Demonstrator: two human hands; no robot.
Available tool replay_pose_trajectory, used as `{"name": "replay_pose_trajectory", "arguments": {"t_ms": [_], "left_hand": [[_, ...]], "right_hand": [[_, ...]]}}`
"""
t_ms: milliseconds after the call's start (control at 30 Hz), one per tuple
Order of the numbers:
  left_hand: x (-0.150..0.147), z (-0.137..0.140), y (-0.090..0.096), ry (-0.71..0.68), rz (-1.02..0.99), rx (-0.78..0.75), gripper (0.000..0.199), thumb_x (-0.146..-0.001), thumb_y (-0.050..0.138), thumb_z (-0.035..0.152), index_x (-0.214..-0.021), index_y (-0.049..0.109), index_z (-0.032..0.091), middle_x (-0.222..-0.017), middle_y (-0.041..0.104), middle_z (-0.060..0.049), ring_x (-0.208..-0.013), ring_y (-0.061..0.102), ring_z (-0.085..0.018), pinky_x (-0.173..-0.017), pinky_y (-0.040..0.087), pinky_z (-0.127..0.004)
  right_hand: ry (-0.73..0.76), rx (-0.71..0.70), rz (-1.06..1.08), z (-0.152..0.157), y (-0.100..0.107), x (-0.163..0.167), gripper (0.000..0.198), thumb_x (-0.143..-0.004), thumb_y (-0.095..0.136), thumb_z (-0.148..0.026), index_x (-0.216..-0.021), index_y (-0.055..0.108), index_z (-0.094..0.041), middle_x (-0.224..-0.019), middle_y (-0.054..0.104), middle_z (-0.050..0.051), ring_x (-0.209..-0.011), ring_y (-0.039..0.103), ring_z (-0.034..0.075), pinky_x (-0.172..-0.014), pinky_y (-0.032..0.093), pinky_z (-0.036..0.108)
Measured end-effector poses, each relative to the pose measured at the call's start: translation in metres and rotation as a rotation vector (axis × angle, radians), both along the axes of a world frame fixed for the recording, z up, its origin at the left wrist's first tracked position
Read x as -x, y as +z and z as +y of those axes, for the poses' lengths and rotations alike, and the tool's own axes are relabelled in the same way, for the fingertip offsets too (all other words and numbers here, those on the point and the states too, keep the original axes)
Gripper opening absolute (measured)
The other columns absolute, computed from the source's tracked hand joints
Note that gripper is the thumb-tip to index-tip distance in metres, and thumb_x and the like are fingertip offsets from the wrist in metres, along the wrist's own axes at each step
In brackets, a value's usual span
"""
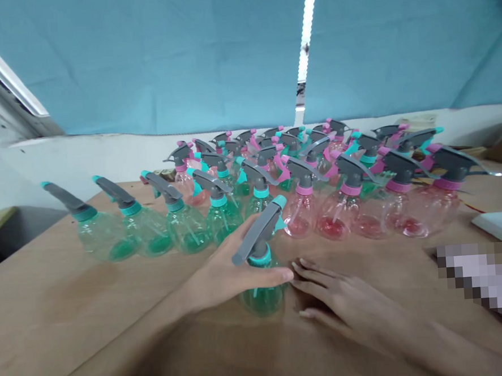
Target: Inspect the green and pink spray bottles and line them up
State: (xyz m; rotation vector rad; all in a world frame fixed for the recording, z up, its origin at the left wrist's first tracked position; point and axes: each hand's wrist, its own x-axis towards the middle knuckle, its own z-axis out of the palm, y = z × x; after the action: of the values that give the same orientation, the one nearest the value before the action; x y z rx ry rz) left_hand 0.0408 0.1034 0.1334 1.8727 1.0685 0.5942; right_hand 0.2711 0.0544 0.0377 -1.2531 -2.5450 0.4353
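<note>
Left hand [222,272] — clasping bottle [264,300] | right hand [338,293] — loosely spread | other bottles [338,218] rowed toward table's [41,314] back edge, held one outside

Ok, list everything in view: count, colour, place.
Held spray bottle: one, green, front centre
Front green bottles: five, green, left to centre
Front pink bottles: four, pink, right
Rear bottles: uncountable, green and pink, far side
Table: one, brown, beneath
Cloth: count unclear, blue, background
Strip: one, white, upper centre
Wall: one, white, behind
Frame: one, greyish, upper left
Block: one, white, right
Pixelated patch: one, pale, lower right
Left hand: one, around held bottle
Right hand: one, beside it
</note>
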Motion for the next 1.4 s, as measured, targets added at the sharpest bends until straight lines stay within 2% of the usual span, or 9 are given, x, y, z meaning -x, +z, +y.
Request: {"name": "replay_pose_trajectory", "arguments": {"t_ms": [133, 233, 367, 533, 767, 900, 1033, 1233, 1400], "left_hand": [[0.006, -0.008, -0.002, -0.035, 0.103, -0.053, 0.075, -0.073, 0.073, 0.045, -0.137, 0.034, 0.037, -0.134, 0.049, -0.004, -0.119, 0.048, -0.029, -0.101, 0.040, -0.046], [0.010, -0.018, 0.001, -0.055, 0.194, -0.145, 0.074, -0.075, 0.070, 0.046, -0.138, 0.035, 0.031, -0.133, 0.048, -0.007, -0.119, 0.047, -0.031, -0.102, 0.039, -0.052], [0.022, -0.026, -0.005, 0.073, 0.162, -0.251, 0.042, -0.082, 0.062, 0.048, -0.115, 0.053, 0.024, -0.116, 0.056, -0.007, -0.107, 0.054, -0.028, -0.095, 0.044, -0.047], [0.055, -0.034, -0.008, 0.191, 0.186, -0.357, 0.031, -0.080, 0.064, 0.048, -0.097, 0.063, 0.023, -0.105, 0.061, -0.006, -0.097, 0.058, -0.027, -0.089, 0.047, -0.043], [0.119, -0.049, -0.011, 0.458, 0.154, -0.281, 0.038, -0.076, 0.068, 0.050, -0.103, 0.063, 0.024, -0.109, 0.067, -0.005, -0.106, 0.059, -0.028, -0.091, 0.047, -0.042], [0.156, -0.057, -0.013, 0.664, 0.123, -0.259, 0.046, -0.068, 0.072, 0.054, -0.102, 0.065, 0.023, -0.108, 0.071, -0.007, -0.108, 0.061, -0.033, -0.092, 0.048, -0.045], [0.190, -0.061, -0.007, 0.818, 0.074, -0.234, 0.045, -0.063, 0.074, 0.054, -0.094, 0.068, 0.023, -0.111, 0.072, -0.009, -0.113, 0.060, -0.035, -0.095, 0.049, -0.047], [0.250, -0.060, -0.002, 0.979, 0.102, -0.280, 0.048, -0.062, 0.072, 0.058, -0.088, 0.065, 0.018, -0.102, 0.071, -0.011, -0.102, 0.064, -0.035, -0.092, 0.049, -0.050], [0.289, -0.053, 0.000, 1.039, 0.152, -0.351, 0.038, -0.072, 0.067, 0.055, -0.082, 0.061, 0.019, -0.094, 0.067, -0.008, -0.101, 0.062, -0.033, -0.088, 0.049, -0.044]], "right_hand": [[-0.023, 0.045, 0.041, 0.001, 0.013, 0.012, 0.053, -0.092, 0.050, -0.048, -0.139, 0.047, -0.023, -0.137, 0.055, 0.009, -0.124, 0.052, 0.031, -0.101, 0.047, 0.047], [-0.036, 0.054, 0.080, 0.003, 0.018, 0.024, 0.055, -0.091, 0.051, -0.051, -0.138, 0.045, -0.023, -0.130, 0.061, 0.011, -0.117, 0.058, 0.032, -0.094, 0.049, 0.045], [-0.078, 0.046, 0.084, 0.006, 0.018, 0.045, 0.042, -0.089, 0.053, -0.051, -0.118, 0.057, -0.022, -0.106, 0.070, 0.010, -0.095, 0.068, 0.031, -0.078, 0.053, 0.045], [-0.046, 0.113, 0.123, 0.007, 0.027, 0.077, 0.037, -0.086, 0.059, -0.049, -0.112, 0.059, -0.022, -0.095, 0.072, 0.006, -0.082, 0.068, 0.026, -0.071, 0.052, 0.039], [0.032, 0.142, 0.194, 0.016, 0.035, 0.119, 0.036, -0.086, 0.061, -0.048, -0.110, 0.064, -0.021, -0.100, 0.073, 0.005, -0.086, 0.068, 0.024, -0.072, 0.051, 0.037], [0.085, 0.102, 0.292, 0.028, 0.041, 0.154, 0.022, -0.088, 0.061, -0.037, -0.101, 0.067, -0.020, -0.090, 0.074, 0.004, -0.073, 0.068, 0.019, -0.066, 0.051, 0.032], [0.159, 0.042, 0.352, 0.042, 0.062, 0.206, 0.023, -0.090, 0.057, -0.038, -0.104, 0.066, -0.022, -0.104, 0.071, 0.003, -0.083, 0.067, 0.018, -0.076, 0.050, 0.033], [0.175, 0.010, 0.398, 0.076, 0.097, 0.293, 0.045, -0.091, 0.055, -0.036, -0.130, 0.050, -0.014, -0.126, 0.059, 0.013, -0.119, 0.053, 0.029, -0.097, 0.043, 0.043], [0.138, 0.165, 0.386, 0.111, 0.103, 0.333, 0.039, -0.091, 0.057, -0.040, -0.121, 0.055, -0.015, -0.119, 0.061, 0.013, -0.110, 0.058, 0.028, -0.089, 0.049, 0.044]]}}
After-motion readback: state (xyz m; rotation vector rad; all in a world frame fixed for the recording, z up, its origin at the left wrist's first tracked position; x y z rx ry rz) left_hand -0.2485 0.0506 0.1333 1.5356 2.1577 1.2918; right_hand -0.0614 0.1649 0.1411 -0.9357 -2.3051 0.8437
